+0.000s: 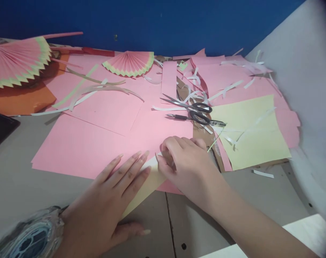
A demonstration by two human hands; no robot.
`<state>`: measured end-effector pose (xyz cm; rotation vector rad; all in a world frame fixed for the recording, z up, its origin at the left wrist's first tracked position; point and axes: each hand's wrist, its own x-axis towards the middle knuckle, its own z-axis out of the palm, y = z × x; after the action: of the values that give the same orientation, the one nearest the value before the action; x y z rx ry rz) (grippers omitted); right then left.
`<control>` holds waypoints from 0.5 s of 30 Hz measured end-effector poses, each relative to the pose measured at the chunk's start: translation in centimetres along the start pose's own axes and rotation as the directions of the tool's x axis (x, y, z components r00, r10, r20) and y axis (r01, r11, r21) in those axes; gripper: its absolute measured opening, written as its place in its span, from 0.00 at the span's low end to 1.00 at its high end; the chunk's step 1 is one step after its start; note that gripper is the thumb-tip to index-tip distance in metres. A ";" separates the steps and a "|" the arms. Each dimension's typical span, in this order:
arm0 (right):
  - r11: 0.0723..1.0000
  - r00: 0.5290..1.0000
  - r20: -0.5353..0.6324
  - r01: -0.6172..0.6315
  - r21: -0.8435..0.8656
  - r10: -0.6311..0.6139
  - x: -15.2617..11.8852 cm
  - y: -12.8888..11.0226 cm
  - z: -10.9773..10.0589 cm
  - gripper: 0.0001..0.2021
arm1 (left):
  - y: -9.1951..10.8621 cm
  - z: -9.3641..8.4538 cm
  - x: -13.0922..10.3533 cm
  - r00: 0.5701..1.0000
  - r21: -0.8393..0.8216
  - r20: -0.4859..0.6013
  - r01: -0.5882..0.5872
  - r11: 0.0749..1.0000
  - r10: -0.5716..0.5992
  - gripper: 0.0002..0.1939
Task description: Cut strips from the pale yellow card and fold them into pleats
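A pale yellow sheet of paper (144,190) lies slantwise under my hands, on top of large pink sheets (77,154). Its upper edge shows a whitish strip, which may be a fold. My left hand (116,195) rests flat on this sheet, fingers stretched out and thumb apart. At the sheet's right end, my right hand (186,166) has its fingers curled, with thumb and forefinger closed at the paper's edge. The other right fingertips are hidden. Just beyond the right hand are black-handled scissors (199,113), partly open, and a black pen (179,117).
Two pleated pink fans with yellow-green zigzag rims, a large one (18,62) and a smaller one (129,63), lie at the back. White paper strips (224,91) are scattered about. Another yellow sheet (251,139) lies at right. A blue wall (157,25) stands behind.
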<state>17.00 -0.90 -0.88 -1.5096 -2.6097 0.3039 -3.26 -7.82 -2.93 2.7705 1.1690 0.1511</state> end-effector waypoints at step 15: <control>0.995 0.979 0.203 0.005 0.102 -0.025 0.1 0.9 -2.1 0.06 | 0.0 -0.1 -0.3 0.996 0.036 -0.083 -0.012 0.999 0.015 0.43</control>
<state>18.17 -0.13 0.96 -1.4978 -2.7100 0.6103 -3.47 -7.99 -2.81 2.8282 1.1837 0.2523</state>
